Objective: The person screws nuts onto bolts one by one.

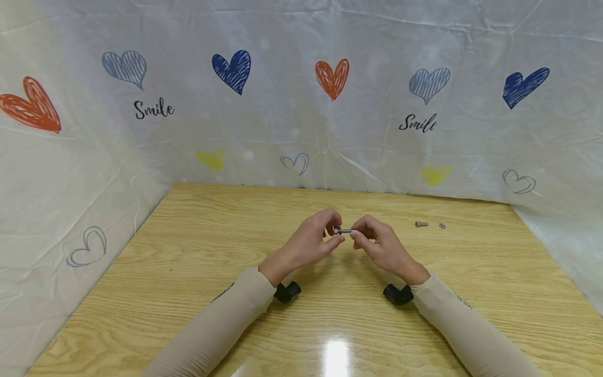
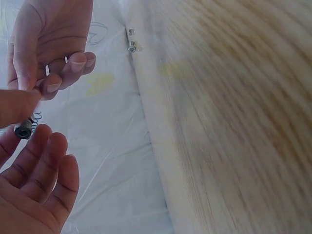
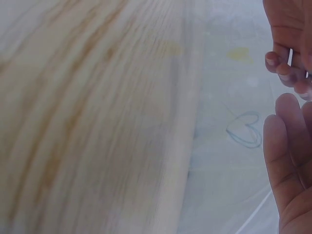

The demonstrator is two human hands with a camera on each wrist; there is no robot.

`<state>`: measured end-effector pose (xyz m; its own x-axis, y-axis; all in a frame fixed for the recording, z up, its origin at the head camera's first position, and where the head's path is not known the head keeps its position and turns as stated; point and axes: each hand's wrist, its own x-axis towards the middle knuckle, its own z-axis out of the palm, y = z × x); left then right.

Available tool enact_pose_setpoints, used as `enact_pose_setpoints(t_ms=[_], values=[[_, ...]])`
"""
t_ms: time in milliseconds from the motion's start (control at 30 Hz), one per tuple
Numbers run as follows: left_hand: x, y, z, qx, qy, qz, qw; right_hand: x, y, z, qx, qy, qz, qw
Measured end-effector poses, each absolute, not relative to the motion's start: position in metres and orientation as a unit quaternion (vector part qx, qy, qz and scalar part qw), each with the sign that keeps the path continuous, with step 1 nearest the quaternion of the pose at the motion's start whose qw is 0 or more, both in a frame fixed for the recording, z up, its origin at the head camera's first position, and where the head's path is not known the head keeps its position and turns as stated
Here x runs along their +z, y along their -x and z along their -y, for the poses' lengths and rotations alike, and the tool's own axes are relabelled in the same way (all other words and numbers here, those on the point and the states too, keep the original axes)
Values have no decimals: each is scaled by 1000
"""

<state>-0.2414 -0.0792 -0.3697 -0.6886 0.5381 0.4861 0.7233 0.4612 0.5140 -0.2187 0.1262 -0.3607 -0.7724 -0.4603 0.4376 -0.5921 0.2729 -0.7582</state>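
A silvery socket-head bolt [image 1: 346, 231] lies level between the two hands, above the table. Its head points left, and the hex recess of the bolt head [image 2: 23, 131] shows in the left wrist view. The left hand [image 1: 313, 238] has its fingers curled about the head end, thumb below. At the other end, the right hand [image 1: 381, 243] pinches the shank between thumb and index finger; its fingertips hide the bolt's tip. In the right wrist view only fingers of the right hand [image 3: 292, 161] show, and the bolt is out of sight.
A second, shorter bolt [image 1: 421, 224] and a nut [image 1: 442, 225] lie on the wooden table [image 1: 212, 225], to the right of the hands. A white sheet with hearts [image 1: 273, 125] hangs behind the table. Black wrist mounts [image 1: 398, 294] stick out under the sleeves.
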Motion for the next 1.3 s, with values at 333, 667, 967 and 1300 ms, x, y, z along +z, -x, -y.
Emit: enact_pose_setpoints(t_ms=[333,667,967,1300], values=[[-371,241,80,-342,372,852,138,-360,219,-125,507,-329,794,61],[-371,240,80,-336,356,863,125,-360,218,-126,508,-326,795,58],[-371,241,80,-348,364,855,127,-360,219,-126,511,-327,793,53],[-369,242,79,-344,374,850,138,-360,219,-126,508,-329,794,59]])
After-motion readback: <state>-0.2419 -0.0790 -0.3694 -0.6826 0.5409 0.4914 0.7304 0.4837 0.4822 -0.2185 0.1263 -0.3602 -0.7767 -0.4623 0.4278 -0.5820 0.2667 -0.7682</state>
